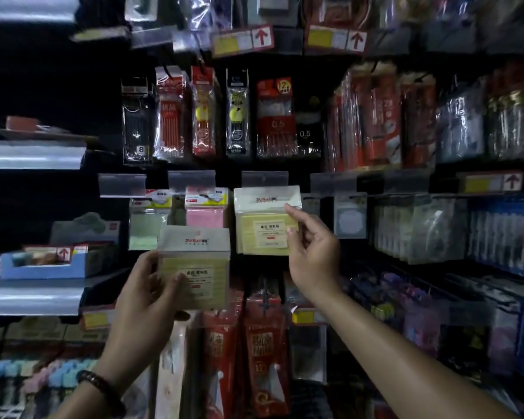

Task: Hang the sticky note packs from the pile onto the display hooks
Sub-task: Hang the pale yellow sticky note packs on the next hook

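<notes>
My left hand (147, 293) grips a yellow sticky note pack (198, 267) in clear wrap with a white header, held below and left of the display row. Another yellow sticky note pack (263, 225) hangs under a clear price tag holder (264, 178); the hook itself is hidden. My right hand (310, 249) pinches that hanging pack at its right edge, forefinger on the header and thumb on the front. A pink sticky note pack (204, 211) and a green sticky note pack (147, 226) hang to the left. The pile is out of view.
Pen and refill packs (239, 116) hang in the row above. Red packets (263, 343) hang below my hands. Grey shelves (32, 157) with a blue box (43, 264) jut out at left. Dense hanging packs (436, 228) fill the right side.
</notes>
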The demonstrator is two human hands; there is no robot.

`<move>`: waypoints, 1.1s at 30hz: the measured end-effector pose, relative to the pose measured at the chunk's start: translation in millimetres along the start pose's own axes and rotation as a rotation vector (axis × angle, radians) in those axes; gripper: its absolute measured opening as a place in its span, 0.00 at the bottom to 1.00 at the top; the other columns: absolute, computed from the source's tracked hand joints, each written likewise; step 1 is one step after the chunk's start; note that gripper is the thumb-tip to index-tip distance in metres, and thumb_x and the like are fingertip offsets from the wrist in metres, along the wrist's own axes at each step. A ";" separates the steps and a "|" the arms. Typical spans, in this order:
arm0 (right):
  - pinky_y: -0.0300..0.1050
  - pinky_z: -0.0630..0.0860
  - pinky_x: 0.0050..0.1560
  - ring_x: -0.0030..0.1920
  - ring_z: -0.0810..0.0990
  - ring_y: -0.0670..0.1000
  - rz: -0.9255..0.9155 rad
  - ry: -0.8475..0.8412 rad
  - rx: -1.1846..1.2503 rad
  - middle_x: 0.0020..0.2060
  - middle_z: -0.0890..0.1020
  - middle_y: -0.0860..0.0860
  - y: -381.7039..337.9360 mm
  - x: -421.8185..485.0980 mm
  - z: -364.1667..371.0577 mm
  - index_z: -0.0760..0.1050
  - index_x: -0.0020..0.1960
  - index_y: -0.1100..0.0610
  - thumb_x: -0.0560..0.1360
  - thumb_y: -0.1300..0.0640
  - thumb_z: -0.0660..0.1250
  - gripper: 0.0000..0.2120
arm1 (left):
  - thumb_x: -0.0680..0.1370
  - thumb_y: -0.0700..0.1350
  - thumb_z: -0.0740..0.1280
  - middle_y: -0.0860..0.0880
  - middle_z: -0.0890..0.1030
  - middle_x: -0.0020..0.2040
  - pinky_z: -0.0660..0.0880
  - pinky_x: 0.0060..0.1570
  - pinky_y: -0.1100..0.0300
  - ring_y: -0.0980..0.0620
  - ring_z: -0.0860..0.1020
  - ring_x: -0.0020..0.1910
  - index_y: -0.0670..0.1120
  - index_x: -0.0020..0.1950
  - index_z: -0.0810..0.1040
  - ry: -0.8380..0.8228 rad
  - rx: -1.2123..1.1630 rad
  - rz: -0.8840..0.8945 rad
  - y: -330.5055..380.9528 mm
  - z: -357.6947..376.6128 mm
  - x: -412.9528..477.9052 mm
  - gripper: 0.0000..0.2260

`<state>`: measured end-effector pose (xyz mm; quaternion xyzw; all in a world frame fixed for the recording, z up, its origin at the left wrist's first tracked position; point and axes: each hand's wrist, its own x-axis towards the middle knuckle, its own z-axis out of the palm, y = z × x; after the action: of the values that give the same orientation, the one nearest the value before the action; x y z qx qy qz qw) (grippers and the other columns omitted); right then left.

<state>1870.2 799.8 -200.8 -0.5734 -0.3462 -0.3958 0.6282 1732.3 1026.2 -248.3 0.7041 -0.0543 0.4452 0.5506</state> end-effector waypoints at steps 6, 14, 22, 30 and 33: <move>0.54 0.85 0.59 0.61 0.85 0.46 0.028 -0.016 -0.044 0.61 0.85 0.45 8.7 14.6 7.0 0.83 0.68 0.49 0.81 0.68 0.67 0.21 | 0.85 0.44 0.67 0.49 0.87 0.55 0.86 0.39 0.50 0.47 0.88 0.50 0.58 0.60 0.76 0.012 -0.010 -0.016 -1.7 -4.7 5.2 0.09; 0.54 0.85 0.61 0.62 0.85 0.46 0.125 0.000 -0.044 0.62 0.86 0.45 14.1 19.7 13.1 0.82 0.68 0.50 0.82 0.68 0.67 0.20 | 0.85 0.43 0.67 0.51 0.87 0.55 0.85 0.37 0.55 0.50 0.88 0.50 0.58 0.60 0.76 -0.009 -0.023 -0.011 2.2 0.7 8.8 0.10; 0.29 0.72 0.34 0.36 0.75 0.38 0.157 -0.088 -0.269 0.60 0.86 0.49 21.8 27.3 17.1 0.79 0.72 0.53 0.84 0.65 0.65 0.19 | 0.85 0.43 0.67 0.50 0.86 0.58 0.87 0.42 0.50 0.48 0.87 0.53 0.58 0.62 0.76 -0.030 -0.047 -0.018 7.8 5.2 11.9 0.10; 0.45 0.85 0.45 0.37 0.82 0.48 0.111 -0.289 -0.721 0.63 0.84 0.55 7.9 45.5 13.7 0.72 0.80 0.49 0.86 0.56 0.67 0.23 | 0.85 0.43 0.67 0.50 0.87 0.58 0.86 0.49 0.49 0.51 0.87 0.55 0.57 0.61 0.76 -0.084 -0.063 -0.008 17.9 18.8 17.9 0.10; 0.49 0.84 0.49 0.50 0.85 0.54 0.096 -0.310 -0.899 0.61 0.84 0.52 -3.2 45.9 9.6 0.72 0.79 0.44 0.85 0.49 0.66 0.22 | 0.85 0.42 0.68 0.52 0.88 0.56 0.87 0.48 0.52 0.53 0.87 0.54 0.56 0.61 0.77 -0.096 -0.082 -0.039 19.9 26.4 20.5 0.10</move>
<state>1888.0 804.6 -157.6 -0.8559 -0.2034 -0.3869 0.2765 1748.3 1005.2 -219.7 0.7026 -0.0850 0.3973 0.5843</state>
